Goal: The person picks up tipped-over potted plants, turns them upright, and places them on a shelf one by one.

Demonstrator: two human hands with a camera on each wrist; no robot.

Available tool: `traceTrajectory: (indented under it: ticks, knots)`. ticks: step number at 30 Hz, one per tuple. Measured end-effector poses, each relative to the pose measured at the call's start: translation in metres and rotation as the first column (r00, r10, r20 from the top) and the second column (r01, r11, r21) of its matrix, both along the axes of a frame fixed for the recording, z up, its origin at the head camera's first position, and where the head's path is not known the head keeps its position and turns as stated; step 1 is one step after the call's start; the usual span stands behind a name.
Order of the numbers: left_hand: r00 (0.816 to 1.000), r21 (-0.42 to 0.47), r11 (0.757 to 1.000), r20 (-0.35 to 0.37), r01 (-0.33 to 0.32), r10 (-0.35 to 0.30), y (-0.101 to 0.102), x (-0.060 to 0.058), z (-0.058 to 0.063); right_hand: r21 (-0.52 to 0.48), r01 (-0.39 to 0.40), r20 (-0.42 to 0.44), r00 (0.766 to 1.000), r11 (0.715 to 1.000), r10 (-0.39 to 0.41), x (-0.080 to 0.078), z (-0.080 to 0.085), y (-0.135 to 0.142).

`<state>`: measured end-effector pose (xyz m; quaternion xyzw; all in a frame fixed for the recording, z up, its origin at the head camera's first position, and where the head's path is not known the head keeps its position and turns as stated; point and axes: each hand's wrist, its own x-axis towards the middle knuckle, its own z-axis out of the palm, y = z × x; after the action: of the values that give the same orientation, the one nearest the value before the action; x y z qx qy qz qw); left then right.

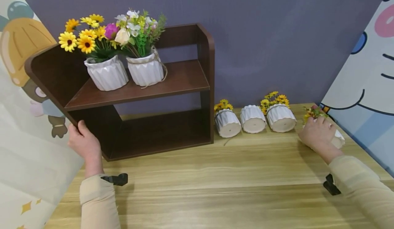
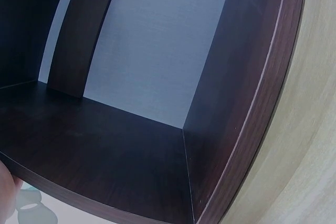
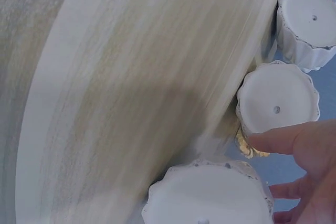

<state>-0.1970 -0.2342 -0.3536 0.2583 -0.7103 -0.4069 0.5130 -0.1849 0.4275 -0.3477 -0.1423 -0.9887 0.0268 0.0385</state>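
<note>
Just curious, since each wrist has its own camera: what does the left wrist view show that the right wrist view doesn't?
Only left wrist: a dark-brown wooden shelf unit, the left grip at its edge. Only right wrist: white, pleated round flowerpots, yellow flowers and the right grip. Both: pale striped wooden tabletop, plain grey-blue wall.

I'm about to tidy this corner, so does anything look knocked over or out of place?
Yes: four white fluted flowerpots on the wooden table, right of the dark brown shelf, lie on their sides, bases facing outward. That looks odd because two similar pots stand upright on the shelf.
</note>
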Motion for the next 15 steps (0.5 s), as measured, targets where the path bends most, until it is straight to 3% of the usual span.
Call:
traceTrajectory:
  ticks: [10, 15]
  knots:
    - [1.0, 0.021, 1.0, -0.007, 0.009, -0.009, -0.0002, 0.0008, 0.0006, 0.049, -0.053, -0.076, 0.996, 0.997, 0.056, 0.0024, -0.0067, 0.0017]
    - [1.0, 0.018, 1.0, -0.004, 0.006, -0.006, 0.0005, 0.0019, 0.0007, 0.072, -0.052, -0.057, 0.997, 0.996, 0.056, 0.0018, -0.0089, 0.0035]
